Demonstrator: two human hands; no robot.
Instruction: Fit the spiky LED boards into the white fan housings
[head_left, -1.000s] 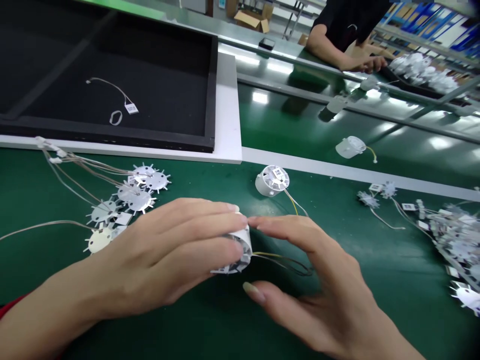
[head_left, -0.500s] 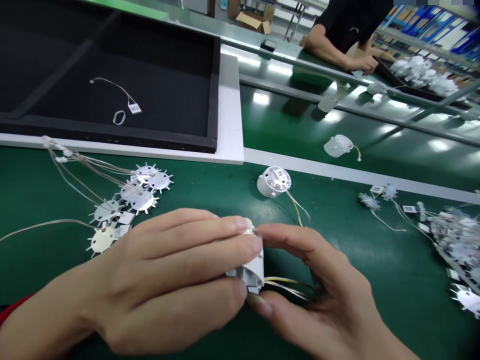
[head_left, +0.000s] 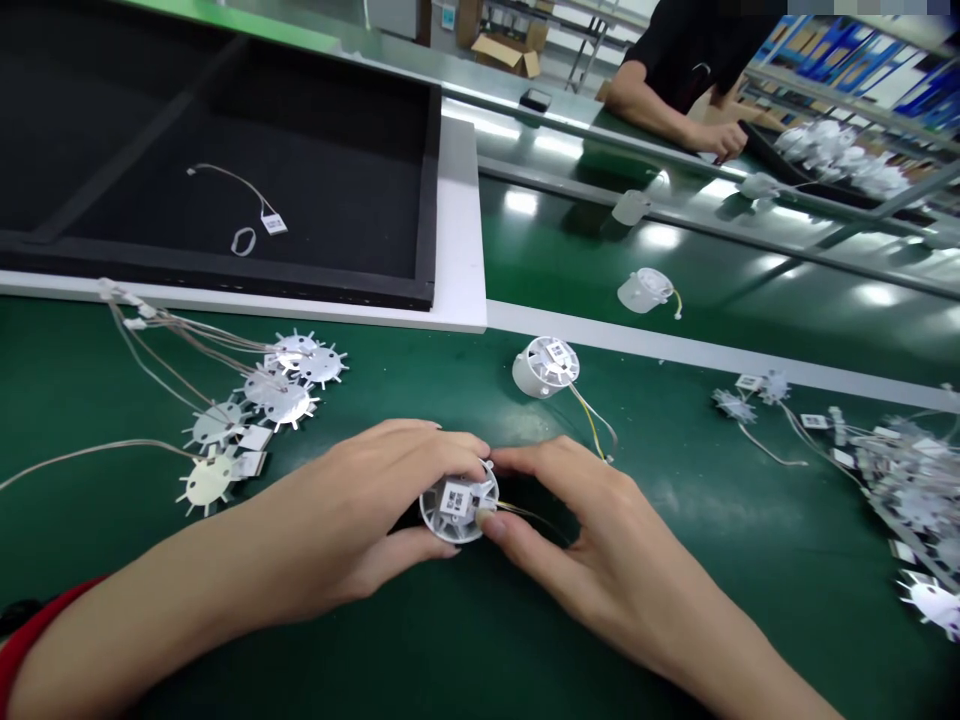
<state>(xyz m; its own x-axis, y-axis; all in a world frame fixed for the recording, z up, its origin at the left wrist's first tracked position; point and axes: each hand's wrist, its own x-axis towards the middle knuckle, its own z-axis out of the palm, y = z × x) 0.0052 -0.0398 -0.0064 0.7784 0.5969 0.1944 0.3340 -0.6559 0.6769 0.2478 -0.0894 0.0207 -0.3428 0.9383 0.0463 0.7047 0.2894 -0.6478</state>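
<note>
Between my two hands is a round white plastic housing [head_left: 435, 515], its open face turned up toward me. Inside it sits a spoked disc with a square white label [head_left: 454, 499], and thin wires [head_left: 517, 510] run out on the right. My left hand [head_left: 375, 500] wraps the housing's left side, thumb at the lower rim and fingers over the top. My right hand [head_left: 577, 530] grips the right edge, thumb tip on the face near the wire exit. A similar housing [head_left: 541, 375] with a labelled disc and trailing yellow and white wires stands just beyond.
Left on the green table lie several silver spoked discs [head_left: 289, 403] with wires; a larger heap [head_left: 911, 480] lies right. A black tray [head_left: 337, 180] holds a wired tag [head_left: 274, 223] and a small ring [head_left: 243, 241]. More housings [head_left: 645, 290] sit on the belt; a co-worker's hand [head_left: 720, 138] is beyond.
The held housing has been turned from its side to show its labelled face, and sits slightly lower-left. My right thumb has moved onto the face. Housings on the belt have shifted left.
</note>
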